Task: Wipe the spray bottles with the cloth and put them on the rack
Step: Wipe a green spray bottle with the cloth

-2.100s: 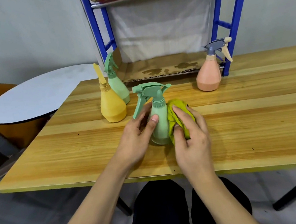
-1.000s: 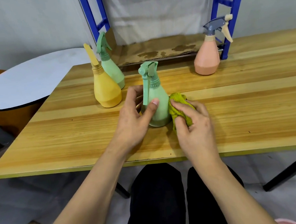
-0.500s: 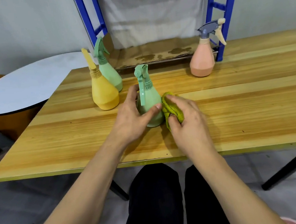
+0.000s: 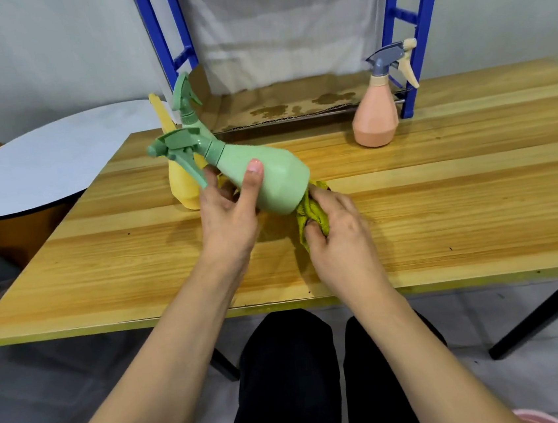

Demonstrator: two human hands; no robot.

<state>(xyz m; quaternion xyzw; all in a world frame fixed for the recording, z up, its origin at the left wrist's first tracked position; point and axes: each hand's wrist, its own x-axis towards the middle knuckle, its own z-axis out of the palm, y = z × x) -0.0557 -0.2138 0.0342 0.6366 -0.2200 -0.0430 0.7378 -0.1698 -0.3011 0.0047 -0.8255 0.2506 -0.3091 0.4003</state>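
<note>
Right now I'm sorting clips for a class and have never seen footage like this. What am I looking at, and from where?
There is no machine here: a head-worn camera looks down at a person's two bare hands. The left hand has its grip round a green spray bottle, tipped on its side above the wooden table. The right hand presses a yellow-green cloth against the bottle's base. Behind stand a yellow bottle, another green bottle and a pink bottle, beside a blue rack.
</note>
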